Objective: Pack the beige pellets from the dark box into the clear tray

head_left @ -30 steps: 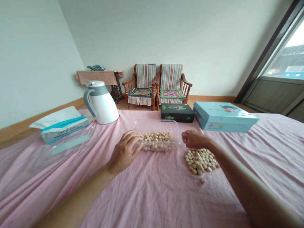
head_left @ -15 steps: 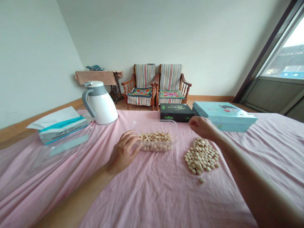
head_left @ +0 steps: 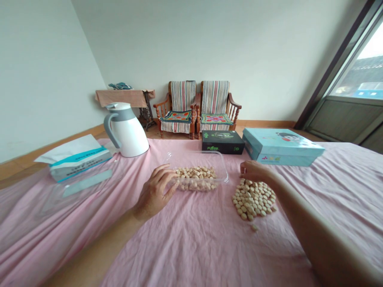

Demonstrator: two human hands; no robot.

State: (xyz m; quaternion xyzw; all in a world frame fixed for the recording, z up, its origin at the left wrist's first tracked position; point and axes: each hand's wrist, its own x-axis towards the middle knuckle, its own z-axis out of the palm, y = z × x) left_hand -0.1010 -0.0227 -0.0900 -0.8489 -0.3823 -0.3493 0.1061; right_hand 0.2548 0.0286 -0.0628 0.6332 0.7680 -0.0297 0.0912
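Note:
My left hand (head_left: 154,192) grips the near left end of a transparent plastic tray (head_left: 196,153), which holds a layer of small pale beige nuggets (head_left: 196,178). These may be biscuits or nuts. My right hand (head_left: 253,171) is curled, with its fingertips at the far edge of a loose pile of the same nuggets (head_left: 253,201) on the pink sheet (head_left: 191,247). Whether its fingers hold a piece is hidden. One stray nugget (head_left: 254,227) lies just in front of the pile.
Behind the tray stand a black box (head_left: 223,142) and a pale blue box (head_left: 283,147). To the left are a white and grey jug (head_left: 127,131), a white and blue packet (head_left: 79,161) and a transparent lid (head_left: 86,178). Several folds crease the sheet.
My right hand has moved from the tray's right edge, out to the right, then down onto the pile's far edge. The pile has spread slightly. My left hand has stayed on the tray.

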